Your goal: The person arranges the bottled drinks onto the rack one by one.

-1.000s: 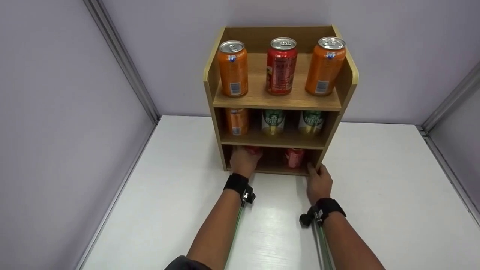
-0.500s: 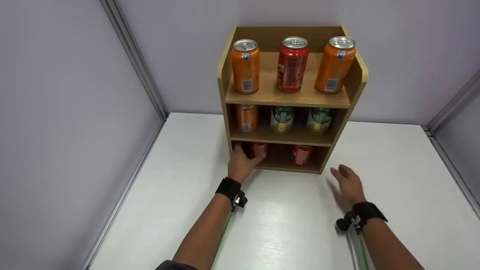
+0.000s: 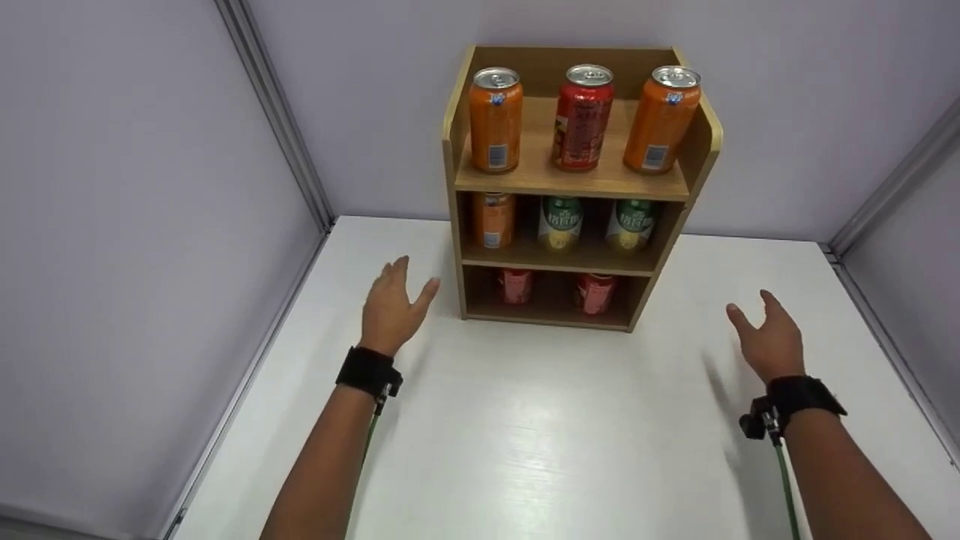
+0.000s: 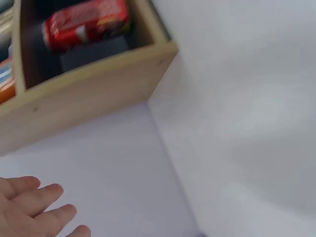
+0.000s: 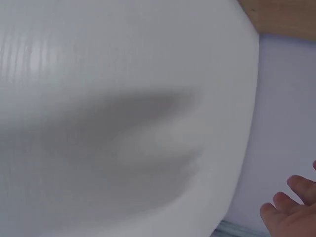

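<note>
A three-tier wooden shelf (image 3: 570, 184) stands against the back wall. On its top tier are an orange can (image 3: 496, 124), a red can (image 3: 583, 120) and another orange can (image 3: 663, 124). The middle tier bears one orange can (image 3: 493, 221) and two green-and-white cans (image 3: 560, 223). Two red cans (image 3: 516, 286) stand on the bottom tier. My left hand (image 3: 391, 309), fingers extended and thumb apart, hovers left of the shelf and holds nothing. To the right of the shelf, my right hand (image 3: 771, 339) is likewise spread, with nothing in it.
The shelf stands on a white table (image 3: 525, 420). Pale panels with metal corner rails close in the back and both sides; the left panel (image 3: 187, 225) rises beside the table's edge. A black camera strap (image 3: 367, 371) with a green cable circles each wrist.
My left hand has come out of the bottom tier and moved left. My right hand has left the shelf's lower right corner and moved right.
</note>
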Tool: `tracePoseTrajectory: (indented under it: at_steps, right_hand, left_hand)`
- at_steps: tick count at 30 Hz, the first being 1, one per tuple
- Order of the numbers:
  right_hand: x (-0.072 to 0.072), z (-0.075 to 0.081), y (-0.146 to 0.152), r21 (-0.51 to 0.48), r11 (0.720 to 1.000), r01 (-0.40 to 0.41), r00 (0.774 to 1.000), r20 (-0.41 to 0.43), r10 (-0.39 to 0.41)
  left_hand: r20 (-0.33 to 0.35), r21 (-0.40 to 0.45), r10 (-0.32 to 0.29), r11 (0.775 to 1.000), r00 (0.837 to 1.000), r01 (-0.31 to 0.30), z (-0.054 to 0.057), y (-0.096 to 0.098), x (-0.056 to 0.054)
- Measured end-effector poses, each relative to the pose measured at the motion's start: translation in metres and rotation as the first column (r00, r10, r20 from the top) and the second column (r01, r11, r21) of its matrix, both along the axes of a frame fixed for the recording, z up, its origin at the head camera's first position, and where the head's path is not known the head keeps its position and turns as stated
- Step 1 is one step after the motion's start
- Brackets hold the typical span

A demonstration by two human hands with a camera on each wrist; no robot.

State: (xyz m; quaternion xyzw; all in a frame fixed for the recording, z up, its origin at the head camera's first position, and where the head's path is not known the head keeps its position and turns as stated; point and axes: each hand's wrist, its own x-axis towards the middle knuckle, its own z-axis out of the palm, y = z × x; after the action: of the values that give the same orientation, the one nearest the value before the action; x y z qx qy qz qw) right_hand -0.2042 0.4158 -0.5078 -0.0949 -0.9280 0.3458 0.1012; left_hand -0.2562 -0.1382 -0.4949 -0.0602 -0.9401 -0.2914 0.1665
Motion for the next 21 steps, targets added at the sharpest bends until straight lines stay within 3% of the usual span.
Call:
tracePoseTrajectory:
  at_steps: [5, 12, 16, 21]
  right_hand:
    - [-0.008, 0.028, -0.046, 0.199, 0.98, -0.025, 0.986, -0.154, 0.057]
    - [-0.01, 0.064, -0.105, 0.335, 0.938, -0.087, 0.94, -0.285, 0.189]
    - [-0.017, 0.07, -0.129, 0.422, 0.901, -0.103, 0.914, -0.316, 0.253]
    - [-0.019, 0.057, -0.155, 0.534, 0.843, -0.064, 0.897, -0.34, 0.283]
  left_hand:
    - [-0.025, -0.101, -0.011, 0.995, 1.0, 0.009, 0.034, 0.012, 0.002]
    - [-0.04, -0.252, -0.123, 0.962, 0.992, 0.109, 0.072, 0.07, 0.018]
    - [-0.035, -0.297, -0.204, 0.937, 0.978, 0.185, 0.079, 0.107, 0.016]
    - [0.032, -0.331, -0.235, 0.914, 0.971, 0.233, 0.075, 0.143, 0.012]
